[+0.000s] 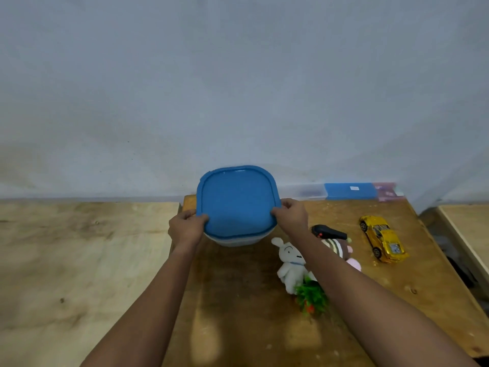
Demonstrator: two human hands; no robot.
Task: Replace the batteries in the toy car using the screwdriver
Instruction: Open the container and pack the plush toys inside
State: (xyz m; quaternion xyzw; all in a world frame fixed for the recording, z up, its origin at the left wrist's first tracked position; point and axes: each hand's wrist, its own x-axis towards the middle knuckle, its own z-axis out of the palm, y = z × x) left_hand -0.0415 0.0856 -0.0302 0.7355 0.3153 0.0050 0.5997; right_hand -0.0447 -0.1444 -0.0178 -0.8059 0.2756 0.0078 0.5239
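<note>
Both bare forearms reach forward and slightly inward from the lower corners of the view, wrists roughly level with each other and well apart. The left hand [188, 229] is curled with its back toward the camera, thumb on top and fingers [185, 215] wrapped under and around the left edge of the blue-lidded container [238, 205] it grips. The right hand [291, 215] mirrors it on the opposite edge, knuckles up, thumb pressed onto the lid's rim and the other fingers folded tight against the side, so both hands are clamped on the same thing.
</note>
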